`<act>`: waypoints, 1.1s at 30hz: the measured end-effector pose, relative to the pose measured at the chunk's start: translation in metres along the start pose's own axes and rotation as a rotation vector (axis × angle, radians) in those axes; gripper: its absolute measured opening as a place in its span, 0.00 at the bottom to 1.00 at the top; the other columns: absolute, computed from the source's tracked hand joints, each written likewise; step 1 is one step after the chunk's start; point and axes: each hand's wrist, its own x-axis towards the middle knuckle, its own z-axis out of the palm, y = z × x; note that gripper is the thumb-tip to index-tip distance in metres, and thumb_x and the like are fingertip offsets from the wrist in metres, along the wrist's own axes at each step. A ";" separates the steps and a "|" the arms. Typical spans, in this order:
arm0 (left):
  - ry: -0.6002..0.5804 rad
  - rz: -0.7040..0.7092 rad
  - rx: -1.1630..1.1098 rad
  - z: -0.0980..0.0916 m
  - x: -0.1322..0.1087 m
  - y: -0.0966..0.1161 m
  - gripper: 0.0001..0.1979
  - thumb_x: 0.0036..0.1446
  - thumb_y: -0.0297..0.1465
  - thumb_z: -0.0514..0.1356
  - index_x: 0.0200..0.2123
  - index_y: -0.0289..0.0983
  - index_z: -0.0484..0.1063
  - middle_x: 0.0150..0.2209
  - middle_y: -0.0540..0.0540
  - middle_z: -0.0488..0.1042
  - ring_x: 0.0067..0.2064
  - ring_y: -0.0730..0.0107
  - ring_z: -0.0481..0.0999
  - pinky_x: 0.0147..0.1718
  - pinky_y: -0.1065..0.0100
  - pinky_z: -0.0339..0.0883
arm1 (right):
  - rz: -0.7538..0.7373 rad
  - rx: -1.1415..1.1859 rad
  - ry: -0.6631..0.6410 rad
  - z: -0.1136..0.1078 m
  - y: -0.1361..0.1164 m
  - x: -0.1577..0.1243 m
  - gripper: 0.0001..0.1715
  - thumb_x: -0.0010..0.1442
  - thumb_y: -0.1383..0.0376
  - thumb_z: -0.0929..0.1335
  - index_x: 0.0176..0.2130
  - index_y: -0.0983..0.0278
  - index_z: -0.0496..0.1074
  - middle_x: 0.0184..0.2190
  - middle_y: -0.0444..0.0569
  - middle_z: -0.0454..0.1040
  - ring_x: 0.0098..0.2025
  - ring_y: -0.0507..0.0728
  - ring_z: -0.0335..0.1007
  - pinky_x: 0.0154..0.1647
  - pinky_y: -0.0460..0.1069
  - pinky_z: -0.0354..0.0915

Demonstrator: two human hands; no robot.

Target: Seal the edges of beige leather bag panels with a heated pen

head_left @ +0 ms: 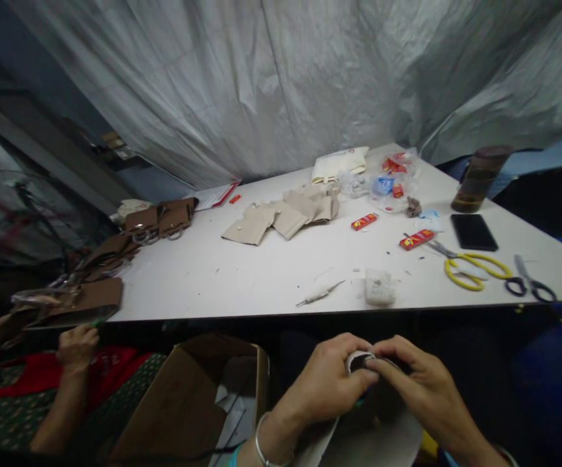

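My left hand (332, 376) and my right hand (424, 383) are close together below the table's front edge. Both are closed on a pale leather-like piece (383, 438), whose upper edge curls between the fingertips. Its lower part hangs towards my lap. Thumbs and index fingers pinch near the curled edge; whatever lies inside the curl is too dark to make out. Just beyond on the table are a small whitish block (379, 287) and a slim white pointed tool (320, 294). Several flat beige leather-like pieces (291, 217) lie overlapping farther back.
At right are yellow-handled scissors (476, 266), dark-handled scissors (529, 282), a phone (474, 232) and a brown bottle (480, 178). Red packets (416, 239) lie nearby. Brown bags (98, 295) line the left side. A co-worker's hand (77, 344) is beside a cardboard box (188, 389).
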 end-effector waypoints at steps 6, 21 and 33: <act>-0.026 -0.062 0.039 -0.028 -0.005 0.020 0.09 0.59 0.31 0.66 0.42 0.38 0.84 0.37 0.48 0.82 0.39 0.66 0.77 0.39 0.68 0.64 | 0.055 0.155 -0.097 0.006 -0.007 0.010 0.09 0.64 0.54 0.75 0.38 0.56 0.84 0.33 0.44 0.81 0.37 0.56 0.79 0.39 0.43 0.72; 0.324 -0.361 -0.437 0.005 0.020 -0.062 0.08 0.49 0.31 0.64 0.32 0.33 0.80 0.28 0.48 0.75 0.31 0.68 0.70 0.33 0.67 0.62 | 0.048 -0.198 -0.137 0.010 0.034 0.064 0.17 0.65 0.49 0.71 0.35 0.58 0.81 0.30 0.45 0.81 0.31 0.58 0.78 0.32 0.49 0.71; 0.523 -0.399 -0.570 0.001 0.020 -0.091 0.08 0.45 0.32 0.66 0.25 0.36 0.71 0.22 0.54 0.66 0.27 0.73 0.62 0.28 0.69 0.55 | -0.466 -0.925 -0.419 0.064 0.077 0.178 0.18 0.64 0.69 0.75 0.53 0.62 0.77 0.50 0.55 0.80 0.54 0.67 0.70 0.55 0.58 0.68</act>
